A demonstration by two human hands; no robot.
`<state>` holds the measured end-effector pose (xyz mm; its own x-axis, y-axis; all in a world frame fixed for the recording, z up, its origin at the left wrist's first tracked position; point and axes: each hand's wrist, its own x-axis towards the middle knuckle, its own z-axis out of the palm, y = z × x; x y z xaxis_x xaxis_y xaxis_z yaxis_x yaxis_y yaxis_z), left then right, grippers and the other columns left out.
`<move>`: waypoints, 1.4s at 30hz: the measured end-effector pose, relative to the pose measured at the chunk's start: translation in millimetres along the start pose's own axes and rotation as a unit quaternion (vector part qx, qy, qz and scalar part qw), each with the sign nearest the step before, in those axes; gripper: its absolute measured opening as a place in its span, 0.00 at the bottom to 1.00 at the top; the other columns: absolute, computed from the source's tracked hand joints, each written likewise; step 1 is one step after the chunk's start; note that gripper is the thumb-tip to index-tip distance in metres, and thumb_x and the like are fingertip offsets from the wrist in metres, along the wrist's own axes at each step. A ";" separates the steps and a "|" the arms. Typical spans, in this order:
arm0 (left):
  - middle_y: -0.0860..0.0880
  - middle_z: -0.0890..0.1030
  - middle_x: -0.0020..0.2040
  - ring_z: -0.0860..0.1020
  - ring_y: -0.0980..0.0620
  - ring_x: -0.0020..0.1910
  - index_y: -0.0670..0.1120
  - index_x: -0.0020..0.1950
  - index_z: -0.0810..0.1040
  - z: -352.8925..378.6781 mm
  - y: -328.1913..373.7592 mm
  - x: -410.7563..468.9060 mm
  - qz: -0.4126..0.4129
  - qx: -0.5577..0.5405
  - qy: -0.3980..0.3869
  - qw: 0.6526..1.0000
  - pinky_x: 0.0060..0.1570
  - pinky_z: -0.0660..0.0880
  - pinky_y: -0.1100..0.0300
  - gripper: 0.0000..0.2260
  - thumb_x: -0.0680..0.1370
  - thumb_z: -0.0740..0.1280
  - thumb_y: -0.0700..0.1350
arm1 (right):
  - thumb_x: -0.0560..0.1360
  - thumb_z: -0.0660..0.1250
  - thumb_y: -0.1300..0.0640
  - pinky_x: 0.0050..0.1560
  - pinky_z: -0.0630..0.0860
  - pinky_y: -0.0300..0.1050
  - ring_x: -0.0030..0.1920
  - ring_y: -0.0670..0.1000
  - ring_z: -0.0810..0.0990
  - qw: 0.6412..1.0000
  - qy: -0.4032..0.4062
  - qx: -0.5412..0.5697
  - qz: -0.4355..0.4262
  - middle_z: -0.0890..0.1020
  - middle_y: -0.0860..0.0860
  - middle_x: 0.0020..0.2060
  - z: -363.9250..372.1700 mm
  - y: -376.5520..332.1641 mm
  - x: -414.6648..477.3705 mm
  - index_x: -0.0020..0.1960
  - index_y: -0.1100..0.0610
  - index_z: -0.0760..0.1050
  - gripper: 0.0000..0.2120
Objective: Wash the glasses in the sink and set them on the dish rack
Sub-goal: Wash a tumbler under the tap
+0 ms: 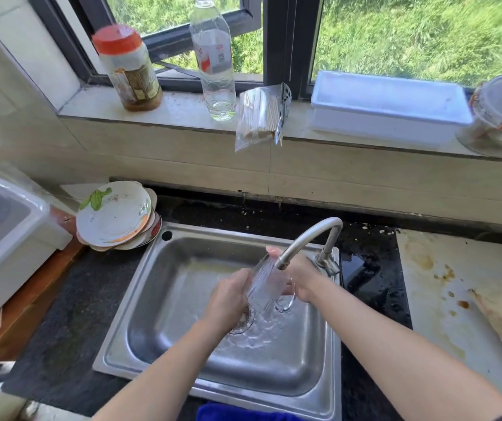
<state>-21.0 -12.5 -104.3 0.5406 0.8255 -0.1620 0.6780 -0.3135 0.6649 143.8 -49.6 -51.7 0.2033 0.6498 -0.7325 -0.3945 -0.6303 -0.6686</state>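
Note:
A clear ribbed glass mug with a handle is held tilted under the running faucet, above the steel sink. My left hand grips its lower left side. From the right, my right hand holds it, with a fingertip over the upper end. Water runs over the glass and splashes around the drain. No dish rack is clearly in view.
A stack of dirty plates sits left of the sink. A white appliance stands at far left. The windowsill holds a jar, a clear bottle, a bag of sticks, a white box and a lidded bowl. A stained board lies right.

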 end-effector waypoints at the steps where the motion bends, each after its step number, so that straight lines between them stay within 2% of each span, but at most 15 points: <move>1: 0.47 0.82 0.41 0.79 0.46 0.39 0.48 0.51 0.78 1.7 4.9 -0.4 -0.034 -0.053 0.029 0.998 0.38 0.76 0.51 0.07 0.78 0.61 0.43 | 0.76 0.69 0.49 0.43 0.77 0.50 0.42 0.53 0.79 0.999 0.031 0.013 -0.036 0.82 0.55 0.44 1.6 1.8 2.7 0.47 0.56 0.79 0.09; 3: 0.43 0.80 0.43 0.78 0.47 0.33 0.43 0.58 0.75 3.0 16.6 1.4 -0.213 -0.270 0.065 0.937 0.31 0.76 0.54 0.09 0.80 0.60 0.37 | 0.77 0.69 0.50 0.49 0.75 0.47 0.44 0.49 0.78 0.989 0.092 0.012 -0.118 0.81 0.51 0.44 5.4 6.1 3.0 0.46 0.55 0.79 0.08; 6: 0.37 0.78 0.43 0.80 0.43 0.32 0.39 0.58 0.68 5.2 25.7 5.6 -0.428 -0.605 -0.016 0.672 0.31 0.76 0.54 0.11 0.83 0.56 0.46 | 0.74 0.71 0.45 0.49 0.76 0.46 0.46 0.47 0.81 0.953 0.175 -0.112 -0.219 0.83 0.46 0.41 4.9 17.7 4.2 0.48 0.47 0.78 0.08; 9: 0.44 0.76 0.27 0.77 0.48 0.21 0.41 0.44 0.70 10.2 29.7 13.4 -0.462 -0.641 0.001 0.613 0.29 0.77 0.57 0.15 0.83 0.57 0.51 | 0.72 0.73 0.48 0.51 0.78 0.46 0.46 0.49 0.83 0.947 0.125 -0.130 -0.264 0.85 0.49 0.42 8.7 28.9 -0.1 0.48 0.47 0.76 0.08; 13: 0.51 0.67 0.19 0.68 0.54 0.16 0.45 0.35 0.68 13.7 28.7 20.5 -0.475 -0.609 0.045 0.633 0.24 0.70 0.66 0.15 0.80 0.65 0.47 | 0.72 0.74 0.55 0.56 0.76 0.43 0.52 0.49 0.80 0.978 0.027 0.005 -0.208 0.82 0.53 0.48 9.0 28.8 -6.7 0.57 0.54 0.75 0.15; 17: 0.52 0.66 0.18 0.66 0.55 0.14 0.46 0.34 0.69 21.6 20.1 20.9 -0.477 -0.593 0.057 0.646 0.19 0.67 0.67 0.14 0.78 0.67 0.45 | 0.76 0.70 0.56 0.57 0.73 0.44 0.52 0.49 0.80 0.989 -0.015 0.095 -0.108 0.83 0.48 0.44 3.6 32.2 -3.9 0.47 0.53 0.81 0.02; 21: 0.49 0.72 0.23 0.70 0.55 0.19 0.43 0.37 0.74 31.2 5.1 27.4 -0.469 -0.586 0.049 0.660 0.21 0.70 0.66 0.10 0.73 0.72 0.45 | 0.79 0.65 0.58 0.48 0.73 0.32 0.47 0.38 0.79 0.987 0.002 0.026 -0.161 0.83 0.41 0.44 5.2 36.2 -12.5 0.52 0.51 0.81 0.06; 24: 0.44 0.82 0.39 0.78 0.53 0.34 0.40 0.48 0.79 62.3 -40.3 49.0 -0.460 -0.595 0.031 0.659 0.37 0.78 0.61 0.17 0.66 0.76 0.47 | 0.81 0.62 0.54 0.44 0.72 0.25 0.52 0.37 0.77 0.977 -0.020 -0.054 -0.206 0.80 0.41 0.51 1.5 39.4 -17.3 0.62 0.53 0.76 0.12; 26: 0.49 0.74 0.26 0.70 0.56 0.21 0.44 0.38 0.74 44.6 -11.6 42.9 -0.459 -0.596 0.050 0.657 0.23 0.70 0.68 0.09 0.74 0.70 0.44 | 0.82 0.60 0.55 0.49 0.75 0.32 0.52 0.43 0.80 0.977 0.025 -0.057 -0.203 0.83 0.45 0.49 -4.4 36.1 -12.3 0.56 0.54 0.79 0.10; 28: 0.51 0.67 0.20 0.65 0.54 0.16 0.45 0.35 0.69 20.3 28.8 34.3 -0.425 -0.580 0.061 0.692 0.19 0.64 0.67 0.13 0.79 0.65 0.42 | 0.83 0.56 0.53 0.54 0.77 0.43 0.53 0.48 0.81 0.977 0.102 -0.050 -0.178 0.83 0.48 0.47 -11.1 35.5 -5.0 0.52 0.54 0.79 0.14; 33: 0.45 0.73 0.27 0.75 0.51 0.21 0.39 0.45 0.73 13.1 71.5 34.4 -0.323 -0.498 0.030 0.804 0.26 0.74 0.60 0.06 0.81 0.59 0.37 | 0.79 0.63 0.44 0.38 0.81 0.46 0.55 0.48 0.77 0.978 0.138 -0.020 -0.157 0.74 0.46 0.59 -28.3 45.2 -2.0 0.65 0.49 0.70 0.18; 36: 0.39 0.81 0.39 0.82 0.47 0.29 0.36 0.51 0.74 2.5 91.2 31.7 -0.277 -0.501 -0.068 0.817 0.31 0.78 0.59 0.08 0.79 0.55 0.31 | 0.77 0.64 0.44 0.28 0.75 0.42 0.41 0.54 0.81 0.981 0.132 0.143 -0.018 0.81 0.54 0.50 -45.9 43.8 8.7 0.62 0.52 0.75 0.18; 38: 0.37 0.82 0.44 0.82 0.47 0.31 0.33 0.51 0.77 -5.1 92.4 33.1 -0.253 -0.464 -0.086 0.844 0.33 0.79 0.58 0.12 0.76 0.55 0.29 | 0.77 0.64 0.43 0.35 0.78 0.44 0.39 0.55 0.84 0.967 0.070 0.234 0.069 0.84 0.57 0.51 -55.1 50.0 11.8 0.64 0.55 0.76 0.21; 40: 0.41 0.83 0.45 0.82 0.48 0.35 0.36 0.54 0.81 -11.4 82.4 38.9 -0.191 -0.293 -0.044 0.936 0.39 0.80 0.55 0.11 0.76 0.60 0.33 | 0.74 0.70 0.44 0.50 0.81 0.50 0.50 0.58 0.84 0.953 0.053 0.271 0.123 0.82 0.59 0.57 -57.4 59.1 17.1 0.64 0.57 0.77 0.24; 42: 0.48 0.82 0.46 0.79 0.52 0.40 0.43 0.55 0.82 -18.2 74.4 37.0 -0.111 -0.095 -0.030 0.989 0.41 0.75 0.59 0.11 0.73 0.70 0.41 | 0.71 0.73 0.46 0.49 0.82 0.51 0.51 0.58 0.84 0.946 0.020 0.280 0.161 0.81 0.59 0.58 -50.5 64.4 14.3 0.61 0.57 0.80 0.23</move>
<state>40.4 3.3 -47.6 0.4219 0.8326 -0.3589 0.6803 -0.0291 0.7323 166.5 -102.4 -111.7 0.0214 0.4389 -0.8983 -0.8520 -0.4621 -0.2461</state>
